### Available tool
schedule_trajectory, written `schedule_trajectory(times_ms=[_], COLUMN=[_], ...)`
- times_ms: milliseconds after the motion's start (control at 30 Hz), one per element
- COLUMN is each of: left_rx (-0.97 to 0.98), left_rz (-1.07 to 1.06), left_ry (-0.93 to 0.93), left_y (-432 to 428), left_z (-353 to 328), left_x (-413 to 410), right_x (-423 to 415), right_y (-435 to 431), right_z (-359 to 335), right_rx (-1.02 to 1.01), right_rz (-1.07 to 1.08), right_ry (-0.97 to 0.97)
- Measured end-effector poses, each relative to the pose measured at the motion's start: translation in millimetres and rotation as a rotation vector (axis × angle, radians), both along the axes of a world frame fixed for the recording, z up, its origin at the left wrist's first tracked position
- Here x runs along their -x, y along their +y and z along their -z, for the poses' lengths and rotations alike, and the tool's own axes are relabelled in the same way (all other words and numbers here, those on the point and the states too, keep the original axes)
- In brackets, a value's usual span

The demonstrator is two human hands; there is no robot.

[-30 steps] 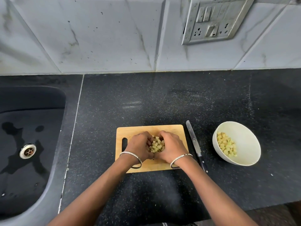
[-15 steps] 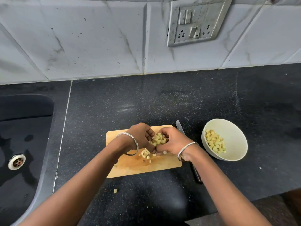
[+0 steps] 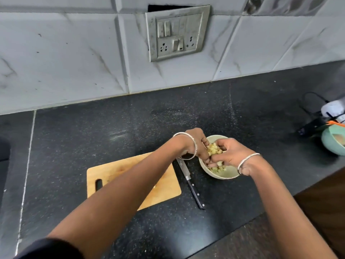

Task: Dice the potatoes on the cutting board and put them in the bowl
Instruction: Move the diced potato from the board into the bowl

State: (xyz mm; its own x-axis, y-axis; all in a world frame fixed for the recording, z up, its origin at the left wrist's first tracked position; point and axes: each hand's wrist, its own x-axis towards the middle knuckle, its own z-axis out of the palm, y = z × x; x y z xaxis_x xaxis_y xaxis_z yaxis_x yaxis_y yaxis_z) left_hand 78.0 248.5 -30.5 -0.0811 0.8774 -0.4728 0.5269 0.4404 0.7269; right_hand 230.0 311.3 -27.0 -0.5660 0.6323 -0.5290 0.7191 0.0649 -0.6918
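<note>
Head view shows small pale-yellow potato cubes [image 3: 214, 149] over bowl [image 3: 229, 173].

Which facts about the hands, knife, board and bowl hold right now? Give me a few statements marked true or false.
1. The left hand and right hand are both over the bowl. True.
2. The right hand grips the knife. False: the knife lies on the counter, between the cutting board and the bowl.
3. The hands hold diced potato cupped between them. True.
4. The bowl stands on the cutting board. False: it stands on the counter, right of the knife.
</note>
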Motion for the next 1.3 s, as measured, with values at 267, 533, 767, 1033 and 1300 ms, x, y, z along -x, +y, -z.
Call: schedule_trajectory(times_ms=[267,533,767,1033,1300], left_rx=[-0.158,-0.440,-0.306,0.065,0.278], left_rz=[-0.058,-0.253,-0.171,-0.188,-0.296], left_ry=[0.108,0.097,0.233,0.382,0.440], left_y=[11,-19,-97,-233,-317], left_z=[23,16,8,26,70], left_x=[-21,-2,51,81,44], right_x=[-18,-5,2,32,53], right_y=[9,-19,-53,-138,-171], right_z=[24,26,32,52,67], right_rx=[-0.116,-0.857,-0.883,-0.677,-0.565], right_rz=[0.156,0.206,-0.127,-0.260,-0.338], right_ry=[-0.130,-0.151,-0.046,0.320,0.351])
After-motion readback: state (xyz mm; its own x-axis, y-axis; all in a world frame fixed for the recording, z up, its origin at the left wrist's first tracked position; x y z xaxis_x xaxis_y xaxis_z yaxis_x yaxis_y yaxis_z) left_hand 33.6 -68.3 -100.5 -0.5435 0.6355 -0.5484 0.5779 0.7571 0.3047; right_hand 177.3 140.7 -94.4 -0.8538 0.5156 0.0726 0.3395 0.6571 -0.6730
